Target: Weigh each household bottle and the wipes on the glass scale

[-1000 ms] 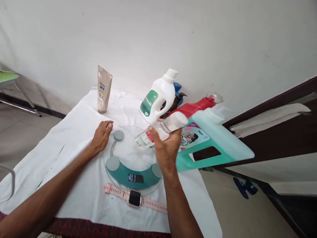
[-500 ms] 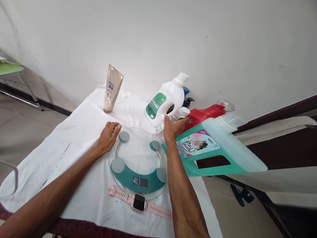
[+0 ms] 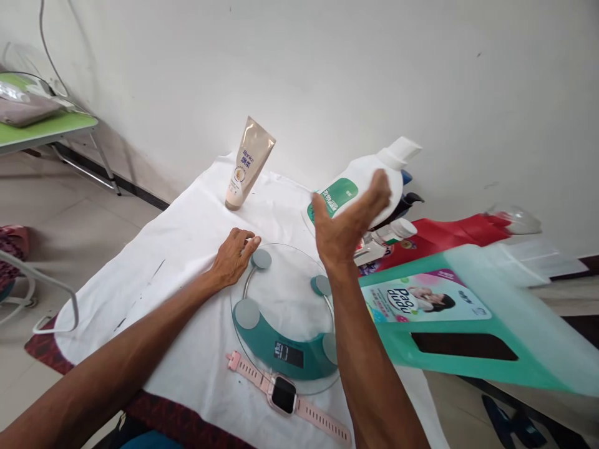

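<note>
My right hand [image 3: 350, 227] is open, thumb and fingers apart, in front of a white laundry detergent bottle [image 3: 367, 168] with a green label; whether it touches the bottle I cannot tell. Just behind my wrist stands a small clear bottle [image 3: 390, 236] with a white cap, partly hidden. My left hand [image 3: 234, 257] lies on the cloth at the left rim of a round glass scale [image 3: 285, 358], fingers loosely bent and holding nothing. In front of the scale lies a pink smartwatch [image 3: 283, 394]. A beige Rejoice tube [image 3: 249, 163] stands upright on its cap behind my left hand.
A large green jug [image 3: 468, 337] and a red bottle [image 3: 449, 240] crowd the right side. Behind the white bottle are a dark pump bottle [image 3: 410, 201] and something blue. A white cloth [image 3: 187, 349] covers the table. A green folding table [image 3: 51, 128] stands far left.
My right hand set the small clear bottle down among the bottles at the right, let go and moved up to the white detergent bottle. My left hand stays beside the scale. The view swung left.
</note>
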`<state>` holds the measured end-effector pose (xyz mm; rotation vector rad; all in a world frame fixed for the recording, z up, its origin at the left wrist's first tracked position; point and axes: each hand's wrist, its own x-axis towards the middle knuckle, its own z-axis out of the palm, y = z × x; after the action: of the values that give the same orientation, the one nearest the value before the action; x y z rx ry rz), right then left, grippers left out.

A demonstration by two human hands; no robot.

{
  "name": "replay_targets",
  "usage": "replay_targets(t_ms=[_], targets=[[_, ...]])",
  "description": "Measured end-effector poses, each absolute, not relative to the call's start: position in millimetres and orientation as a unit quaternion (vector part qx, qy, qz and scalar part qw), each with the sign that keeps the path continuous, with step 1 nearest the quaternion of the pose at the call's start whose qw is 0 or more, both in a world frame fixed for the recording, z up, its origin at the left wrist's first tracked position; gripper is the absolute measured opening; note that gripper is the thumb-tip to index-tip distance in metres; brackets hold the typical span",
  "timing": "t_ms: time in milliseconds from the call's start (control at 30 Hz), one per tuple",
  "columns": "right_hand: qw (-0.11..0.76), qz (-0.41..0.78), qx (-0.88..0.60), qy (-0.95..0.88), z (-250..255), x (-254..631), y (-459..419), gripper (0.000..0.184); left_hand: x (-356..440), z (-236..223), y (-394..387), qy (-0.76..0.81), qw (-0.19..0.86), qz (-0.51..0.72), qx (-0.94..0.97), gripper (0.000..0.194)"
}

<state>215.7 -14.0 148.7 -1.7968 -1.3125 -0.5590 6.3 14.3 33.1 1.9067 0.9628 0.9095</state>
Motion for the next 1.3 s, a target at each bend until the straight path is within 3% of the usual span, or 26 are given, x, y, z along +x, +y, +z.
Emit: replay_targets(t_ms=[100,200,267,367,433,567,667,800,900,1033,1167,1300], targets=[[0.446,-0.037,-0.686,-0.574,149,177,37,0.106,7,33,14,0.38,0.408,0.356,0.75,0.052],[0.462,0.072,-0.672,-0.574,141,151,88,0.111,7,33,13,0.383,0.415,0.358,0.744,0.048],[0.473,0.108,-0.666,-0.566,136,139,112,0.094,7,33,12,0.384,0.414,0.358,0.743,0.047],[0.497,0.157,-0.66,-0.542,128,126,135,0.049,8,32,11,0.387,0.413,0.354,0.745,0.045],[0.522,0.17,-0.662,-0.51,124,122,142,0.036,9,31,11,0.39,0.415,0.349,0.745,0.045],[0.575,0.11,-0.643,-0.493,133,131,136,0.042,10,29,13,0.389,0.407,0.349,0.749,0.04],[0.583,0.078,-0.6,-0.542,172,151,106,0.047,9,30,13,0.382,0.402,0.35,0.755,0.039],[0.651,0.087,-0.521,-0.546,235,172,52,0.023,8,33,13,0.387,0.411,0.341,0.752,0.043],[0.579,0.107,-0.57,-0.573,238,170,27,0.023,9,34,13,0.392,0.389,0.334,0.763,0.042],[0.428,0.229,-0.642,-0.593,181,151,13,0.066,10,36,12,0.396,0.387,0.327,0.766,0.041],[0.217,0.234,-0.724,-0.612,139,139,6,0.048,11,37,12,0.369,0.381,0.348,0.773,0.038],[0.154,0.198,-0.727,-0.639,135,149,10,0.027,10,35,16,0.35,0.378,0.343,0.785,0.041]])
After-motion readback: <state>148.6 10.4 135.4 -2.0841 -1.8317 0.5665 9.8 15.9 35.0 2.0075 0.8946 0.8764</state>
